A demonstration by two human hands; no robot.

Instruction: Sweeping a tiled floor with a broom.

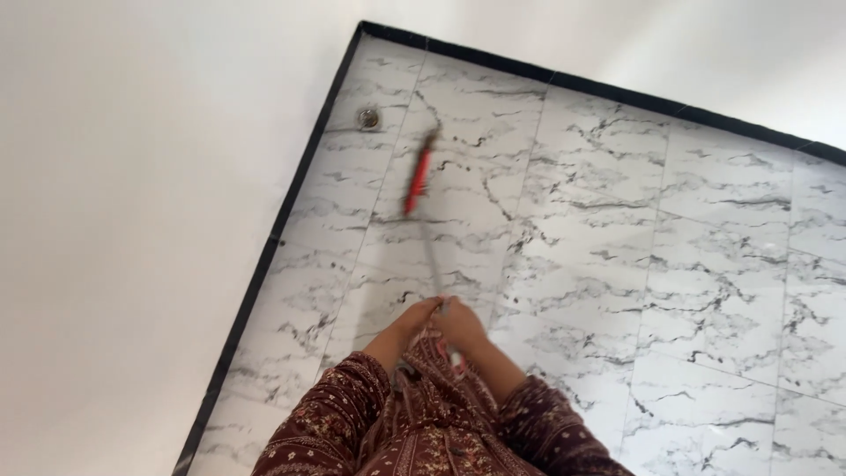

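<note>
hands (438,323) grip mop (420,181) | marble floor (634,264) | drain (368,116)

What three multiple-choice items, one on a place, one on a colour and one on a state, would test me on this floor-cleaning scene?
1. Where is the small round drain?
A. near the floor's far corner
B. beside the feet
C. on the wall

2. What colour is the broom head?
A. blue
B. red
C. yellow

3. How is the handle held?
A. one hand
B. both hands
C. not held

Answers:
1 A, the drain sits by the black skirting corner.
2 B, the broom head is red.
3 B, left hand and right hand both grip the handle.
</note>
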